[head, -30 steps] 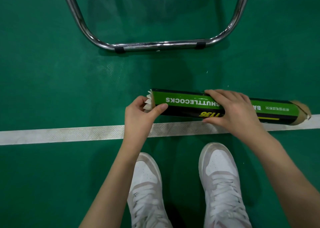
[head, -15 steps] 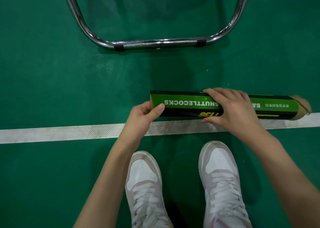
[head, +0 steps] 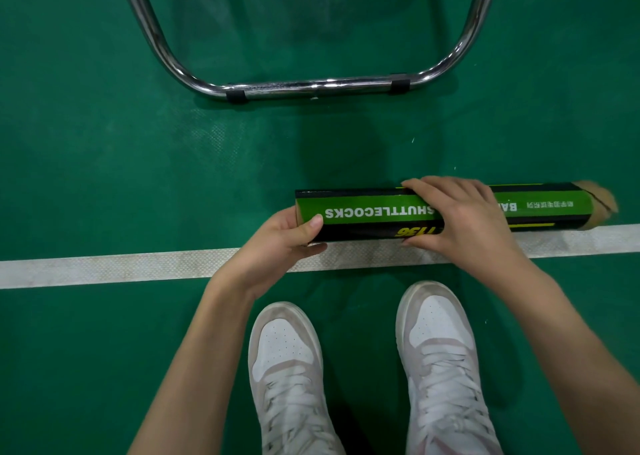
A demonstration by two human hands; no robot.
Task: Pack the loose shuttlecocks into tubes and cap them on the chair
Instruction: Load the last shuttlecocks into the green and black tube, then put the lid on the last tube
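A green and black shuttlecock tube [head: 367, 212] is held level above the green floor, its printed text upside down to me. My right hand [head: 460, 219] grips the tube around its middle. My left hand [head: 280, 240] cups the tube's left end, thumb on the green label and fingers curled around the opening. No shuttlecock feathers show at that end. The tube's right end [head: 599, 209] shows bare brown cardboard and is slightly blurred.
The chrome tubular base of a chair [head: 311, 86] stands on the floor ahead of me. A white court line [head: 121, 267] crosses the floor under the tube. My two white sneakers [head: 287, 357] stand just behind the line.
White shuttlecock feathers stuck out of the tube's left end a second ago; they have gone inside, and my left hand has closed over that end.
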